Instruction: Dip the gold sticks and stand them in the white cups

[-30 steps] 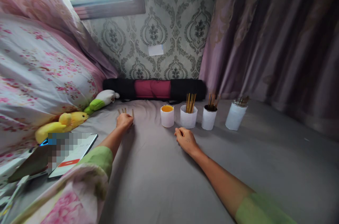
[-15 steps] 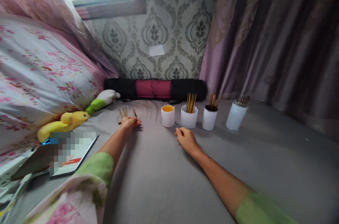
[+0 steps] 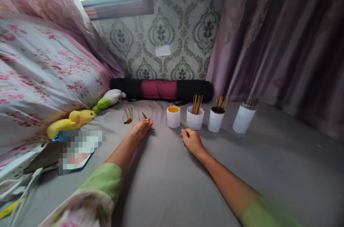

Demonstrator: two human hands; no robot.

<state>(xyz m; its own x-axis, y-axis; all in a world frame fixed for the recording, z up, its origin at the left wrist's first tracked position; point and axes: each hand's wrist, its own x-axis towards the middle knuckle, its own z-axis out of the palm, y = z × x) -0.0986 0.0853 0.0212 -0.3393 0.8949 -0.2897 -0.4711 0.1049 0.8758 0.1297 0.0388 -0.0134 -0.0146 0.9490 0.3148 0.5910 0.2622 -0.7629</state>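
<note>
My left hand (image 3: pixel 141 129) is closed just above the grey sheet, palm side partly turned up. From its fingers sticks out a slim pointed stick (image 3: pixel 145 116) with a dark tip and a gold-coloured band. Left of that hand, a few thin brown sticks (image 3: pixel 129 115) lie on the sheet, with one more thin stick (image 3: pixel 138 114) behind the fingers. My right hand (image 3: pixel 192 142) rests with curled fingers, and nothing shows in it. It is nearest to a white cup of sticks (image 3: pixel 194 121) and a white cup with yellow inside (image 3: pixel 173 117).
Further right stand another white cup with sticks (image 3: pixel 215 122) and a white jar (image 3: pixel 244 119) with dark-ended things in it. At the back lies a black and red roll (image 3: pixel 158 89). Soft toys (image 3: pixel 80 117), a tablet (image 3: pixel 82 153) and a power strip (image 3: pixel 16 171) are at left.
My left hand has moved right, away from the brown sticks, with the pointed stick now leaning left in its fingers. My right hand keeps its curled pose. The view has shifted slightly left.
</note>
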